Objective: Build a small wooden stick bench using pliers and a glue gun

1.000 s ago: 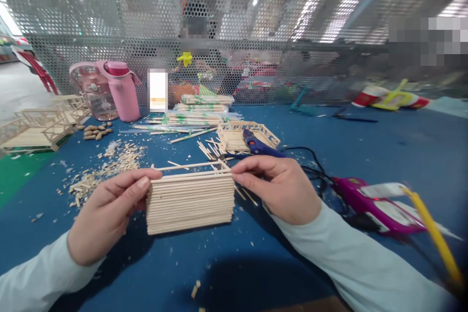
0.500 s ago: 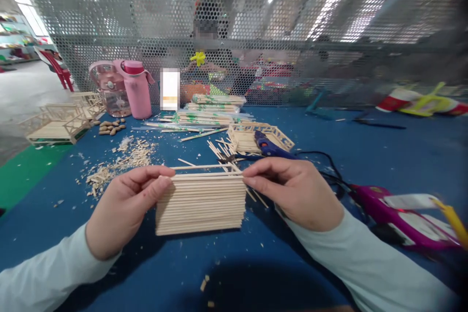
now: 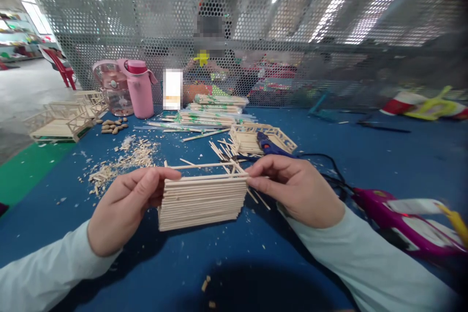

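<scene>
Both my hands hold a flat panel of thin wooden sticks (image 3: 203,202) glued side by side, just above the blue table (image 3: 234,263). My left hand (image 3: 127,204) pinches its left end, thumb on top. My right hand (image 3: 296,190) pinches the right end with fingers closed on the edge. A single thin stick lies along the panel's top edge between my fingertips. The panel tilts slightly, its near edge lower.
A purple glue gun (image 3: 395,219) with black cord lies at right. A stick frame (image 3: 256,139) and blue tool (image 3: 268,145) sit behind the panel. Stick bundles (image 3: 208,112), pink bottle (image 3: 141,88), wood scraps (image 3: 120,161), finished stick models (image 3: 58,119) stand left. A mesh screen backs the table, with a person behind it.
The panel has tipped flatter, showing less of its face. My hands stay on its ends and have shifted slightly right in view as the camera turned left.
</scene>
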The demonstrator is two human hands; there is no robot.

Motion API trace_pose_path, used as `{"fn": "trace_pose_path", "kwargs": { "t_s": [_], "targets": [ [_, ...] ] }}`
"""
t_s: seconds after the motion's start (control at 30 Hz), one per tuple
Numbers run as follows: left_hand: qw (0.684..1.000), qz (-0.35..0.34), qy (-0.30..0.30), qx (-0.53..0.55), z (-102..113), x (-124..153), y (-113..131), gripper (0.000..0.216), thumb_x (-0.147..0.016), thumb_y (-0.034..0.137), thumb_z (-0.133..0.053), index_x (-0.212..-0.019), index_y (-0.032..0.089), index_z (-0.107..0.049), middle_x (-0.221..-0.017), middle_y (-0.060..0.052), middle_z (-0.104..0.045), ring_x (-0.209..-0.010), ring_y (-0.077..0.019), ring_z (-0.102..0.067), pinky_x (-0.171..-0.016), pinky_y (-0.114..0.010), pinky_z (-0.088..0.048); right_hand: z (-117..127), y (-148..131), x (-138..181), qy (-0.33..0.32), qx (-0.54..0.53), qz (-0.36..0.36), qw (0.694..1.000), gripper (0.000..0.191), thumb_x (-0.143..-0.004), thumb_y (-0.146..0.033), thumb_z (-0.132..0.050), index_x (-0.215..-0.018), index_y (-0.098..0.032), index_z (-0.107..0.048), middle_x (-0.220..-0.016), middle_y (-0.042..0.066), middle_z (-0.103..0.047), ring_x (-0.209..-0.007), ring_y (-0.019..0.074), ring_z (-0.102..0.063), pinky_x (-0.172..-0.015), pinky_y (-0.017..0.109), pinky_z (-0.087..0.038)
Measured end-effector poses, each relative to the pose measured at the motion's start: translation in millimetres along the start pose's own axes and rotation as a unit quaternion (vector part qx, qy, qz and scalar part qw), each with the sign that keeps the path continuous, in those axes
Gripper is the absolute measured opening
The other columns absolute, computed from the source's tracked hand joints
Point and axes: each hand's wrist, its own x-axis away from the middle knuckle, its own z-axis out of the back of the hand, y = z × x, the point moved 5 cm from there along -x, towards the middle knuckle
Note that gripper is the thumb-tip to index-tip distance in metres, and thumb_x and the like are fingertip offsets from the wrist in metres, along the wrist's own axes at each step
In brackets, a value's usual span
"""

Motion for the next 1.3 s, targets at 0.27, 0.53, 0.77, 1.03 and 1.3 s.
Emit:
{"fn": "trace_pose_path", "kwargs": {
  "t_s": [0.27,0.53,0.77,1.03,1.3],
  "targets": [
    [0.999,0.018,0.000,0.038,-2.9,1.2,3.3,0.022,-0.070,0.039,-0.069,-0.084,0.022,-0.072,-0.067,0.001,-0.069,-0.059,-0.0074,-0.058,-0.054,-0.014,-0.045,0.5,-6.0,3.1,0.003,-0.005,-0.011,1.000,0.014,-0.062,-0.029,-0.070,-0.065,-0.018,-0.062,-0.056,0.000,-0.060,-0.049,0.0102,-0.052,-0.047,0.022,-0.043],
    [0.990,-0.009,0.102,-0.092,5.7,2.6,8.5,0.015,-0.065,0.034,-0.072,-0.074,0.022,-0.070,-0.066,0.002,-0.068,-0.059,-0.0103,-0.058,-0.051,-0.016,-0.045,-0.7,-20.2,11.7,0.025,0.055,0.089,0.994,0.007,-0.072,-0.023,-0.064,-0.073,-0.017,-0.061,-0.066,0.001,-0.065,-0.057,0.0107,-0.058,-0.052,0.020,-0.046],
    [0.977,0.166,0.121,0.058,5.6,-4.3,-11.0,0.020,-0.063,0.030,-0.072,-0.081,0.021,-0.066,-0.061,0.002,-0.064,-0.054,-0.0124,-0.059,-0.048,-0.020,-0.048,0.5,-24.3,8.7,-0.001,0.204,0.249,0.947,0.012,-0.080,-0.014,-0.054,-0.080,-0.015,-0.065,-0.074,0.004,-0.069,-0.066,0.0117,-0.062,-0.063,0.022,-0.048],
    [0.943,0.296,0.121,0.097,-0.8,-4.0,-34.4,0.013,-0.071,0.017,-0.061,-0.084,0.015,-0.066,-0.069,-0.006,-0.071,-0.057,-0.0215,-0.066,-0.052,-0.031,-0.055,-22.5,4.1,-4.0,-0.021,0.263,0.270,0.926,0.014,-0.082,-0.013,-0.053,-0.078,-0.015,-0.067,-0.075,0.004,-0.069,-0.068,0.0125,-0.063,-0.066,0.023,-0.047],
    [0.945,0.304,0.099,0.065,4.0,-7.1,-44.2,0.014,-0.073,0.025,-0.061,-0.085,0.018,-0.063,-0.067,-0.003,-0.069,-0.058,-0.0175,-0.065,-0.055,-0.027,-0.051,-33.1,10.9,-6.3,-0.018,0.251,0.270,0.930,0.015,-0.083,-0.012,-0.051,-0.083,-0.015,-0.065,-0.080,0.005,-0.070,-0.075,0.0138,-0.064,-0.070,0.024,-0.047]
  ]
}}
